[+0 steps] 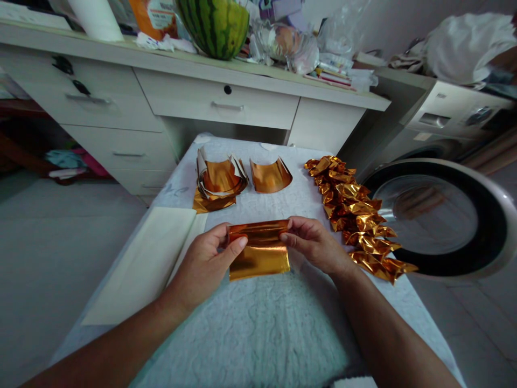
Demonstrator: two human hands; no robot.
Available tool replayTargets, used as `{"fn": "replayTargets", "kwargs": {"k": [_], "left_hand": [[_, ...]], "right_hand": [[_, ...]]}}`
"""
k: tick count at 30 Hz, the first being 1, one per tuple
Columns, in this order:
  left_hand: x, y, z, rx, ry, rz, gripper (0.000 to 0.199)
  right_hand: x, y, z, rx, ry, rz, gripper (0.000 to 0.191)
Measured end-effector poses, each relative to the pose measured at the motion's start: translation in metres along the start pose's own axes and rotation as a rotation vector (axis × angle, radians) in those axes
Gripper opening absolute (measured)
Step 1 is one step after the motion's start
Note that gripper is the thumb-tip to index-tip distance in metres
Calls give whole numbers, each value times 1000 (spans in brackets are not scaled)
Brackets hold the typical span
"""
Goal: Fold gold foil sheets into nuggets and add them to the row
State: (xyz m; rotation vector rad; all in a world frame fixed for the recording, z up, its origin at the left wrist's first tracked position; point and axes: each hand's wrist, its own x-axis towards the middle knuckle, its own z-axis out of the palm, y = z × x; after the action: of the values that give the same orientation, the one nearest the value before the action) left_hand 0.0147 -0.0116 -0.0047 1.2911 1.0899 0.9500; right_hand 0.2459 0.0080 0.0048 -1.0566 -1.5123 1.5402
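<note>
Between my two hands is a sheet of shiny gold foil paper (259, 261), its upper part curled over and its lower part hanging flat. My left hand (210, 256) pinches the curled left end, thumb in front. At the right end, my right hand (313, 242) pinches it the same way. Beyond them stand a stack of curved gold foil sheets (220, 178) and a single curved foil sheet (270, 177). To the right lies a long row of folded gold foil pieces (359, 215) with crinkled ends.
A pale cloth (258, 334) covers the table. White paper (141, 264) lies along its left side. Behind are a white drawer desk (194, 102) bearing a cut watermelon (214, 27) and plastic bags. The round open door (440, 215) of a washing machine (448, 108) reaches near the table's right edge.
</note>
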Motion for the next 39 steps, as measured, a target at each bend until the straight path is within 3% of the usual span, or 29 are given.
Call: {"fn": "replayTargets", "kwargs": {"k": [5,15,17,20,22,25,27,29,39], "left_hand": [[2,5,3,-128,-26,-33,36],[3,1,1,-86,-33,-39,30],[4,-3,0,11,63,-2,24],[3,-5,-2,256,340,125,22],[-1,-1,-3,415,426,242,21],[-9,8,1,588,255,420,9],[-12,11,6,634,111,443,14],[-13,11,11,660,47,449,22],[-8,7,12,522,51,355,30]], "right_hand": [[1,-1,3,57,-8,55,34],[5,4,10,189,56,80,33],[5,4,9,176,89,70,34],[6,7,8,169,166,62,34],[7,11,8,147,224,60,33],[10,18,11,98,290,40,31],[11,21,15,80,300,19,32],[12,21,20,71,279,-1,33],[2,7,35,73,57,-80,28]]}}
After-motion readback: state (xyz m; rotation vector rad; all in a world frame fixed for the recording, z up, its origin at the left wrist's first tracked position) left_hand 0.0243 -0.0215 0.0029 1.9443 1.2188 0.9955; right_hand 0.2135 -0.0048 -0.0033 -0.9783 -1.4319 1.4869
